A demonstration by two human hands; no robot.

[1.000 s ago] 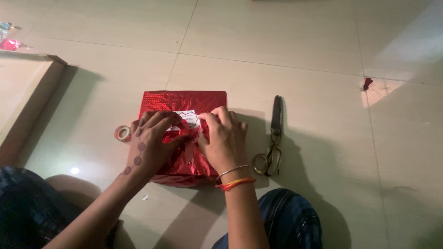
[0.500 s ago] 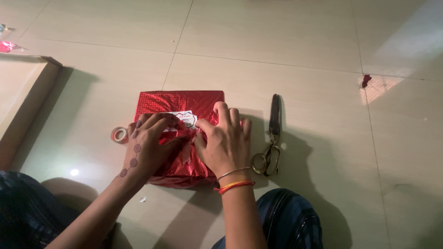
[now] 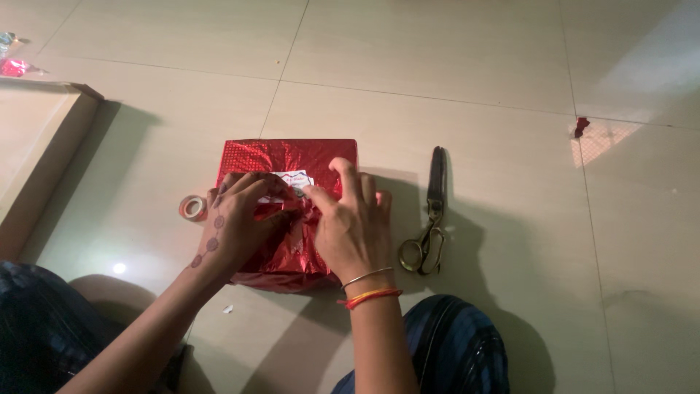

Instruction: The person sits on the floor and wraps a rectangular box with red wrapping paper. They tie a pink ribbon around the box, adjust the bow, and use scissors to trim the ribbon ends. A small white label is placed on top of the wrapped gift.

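Observation:
A box wrapped in shiny red foil paper lies on the tiled floor in front of me. A strip of the white box shows where the paper edges meet. My left hand, marked with dark round patterns, presses the left flap of paper down on top of the box. My right hand, with a thin bangle and red-orange thread at the wrist, rests flat on the right flap, fingers spread toward the seam.
A small roll of tape sits on the floor just left of the box. Large scissors lie to the right. A flat cardboard sheet is at far left, red foil scraps at top left, another scrap at right.
My right hand has shifted slightly up and left along the top of the box. My left hand stays pressed on the paper. The view moved a little.

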